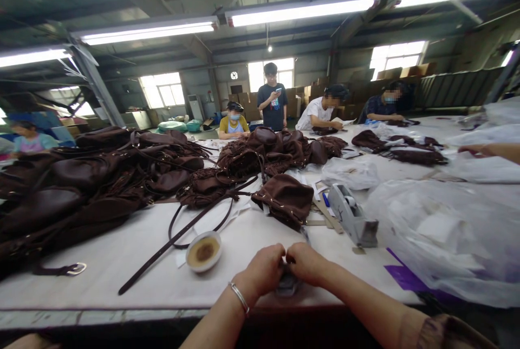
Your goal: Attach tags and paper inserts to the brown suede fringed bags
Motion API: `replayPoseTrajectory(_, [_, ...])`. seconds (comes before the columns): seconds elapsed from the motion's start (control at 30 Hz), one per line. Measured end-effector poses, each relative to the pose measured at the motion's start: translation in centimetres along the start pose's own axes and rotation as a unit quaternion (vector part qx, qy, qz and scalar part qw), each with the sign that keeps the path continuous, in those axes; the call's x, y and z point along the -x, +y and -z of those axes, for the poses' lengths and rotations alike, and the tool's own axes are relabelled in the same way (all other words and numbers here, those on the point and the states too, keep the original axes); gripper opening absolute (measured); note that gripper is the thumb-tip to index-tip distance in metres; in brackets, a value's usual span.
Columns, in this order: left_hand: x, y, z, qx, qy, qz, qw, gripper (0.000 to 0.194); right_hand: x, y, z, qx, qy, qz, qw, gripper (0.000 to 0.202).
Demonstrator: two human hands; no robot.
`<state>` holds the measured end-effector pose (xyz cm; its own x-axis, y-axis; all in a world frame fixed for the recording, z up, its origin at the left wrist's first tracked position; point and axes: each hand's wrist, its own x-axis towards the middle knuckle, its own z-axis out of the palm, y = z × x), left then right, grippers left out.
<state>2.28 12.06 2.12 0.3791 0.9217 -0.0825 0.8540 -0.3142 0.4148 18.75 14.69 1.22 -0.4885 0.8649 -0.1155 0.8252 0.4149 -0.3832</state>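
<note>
My left hand (266,269) and my right hand (306,263) meet near the table's front edge, fingers curled and closed. Whatever they pinch is too small or hidden to name. Just below them sits a small greyish object (287,285), blurred and partly covered by the fingers. A dark brown drawstring bag (286,197) lies just beyond my hands, its long strap (162,259) stretching left across the table. To the left of my hands stands a white bowl (220,256) with yellowish content and a brown patch in the middle.
Brown bags (81,175) are heaped along the left and middle of the white table (134,295). A grey tape dispenser (351,216) stands to the right, beside clear plastic bags (442,240) and a purple piece (406,277). Several people are across the table; an arm (493,149) reaches in at right.
</note>
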Motion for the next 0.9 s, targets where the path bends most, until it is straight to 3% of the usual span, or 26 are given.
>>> replayPoseTrajectory(0.07, [0.5,-0.2,-0.3,-0.014,0.023,0.054,0.998,0.041,0.2,-0.1,-0.3,0.01,0.005,-0.012,1.0,0.019])
replayPoseTrajectory(0.17, [1.1,-0.4,-0.9,-0.038,0.025,0.13,0.991,0.037,0.5,-0.6,-0.5,0.029,0.018,-0.036,0.999,0.022])
replayPoseTrajectory(0.3, [1.0,-0.5,-1.3,-0.066,0.007,0.17,0.983,0.045,1.0,-1.6,-0.5,0.051,0.029,-0.071,0.996,0.026])
replayPoseTrajectory(0.43, [0.4,-0.1,-1.1,-0.094,-0.017,0.158,0.983,0.039,1.7,-2.3,-0.1,0.071,0.025,-0.079,0.994,0.029])
replayPoseTrajectory(0.67, [-0.1,1.0,-1.2,-0.099,-0.043,0.105,0.989,0.026,1.1,-2.7,0.4,0.108,-0.024,-0.015,0.994,0.024])
replayPoseTrajectory(0.77, [0.2,1.1,-1.1,-0.064,-0.024,0.099,0.993,0.023,0.6,-2.7,0.1,0.113,-0.036,0.003,0.993,0.021])
replayPoseTrajectory(0.9, [1.3,0.5,-1.1,0.024,0.042,0.108,0.993,0.022,1.3,-2.0,-0.4,0.095,0.002,0.005,0.995,0.025])
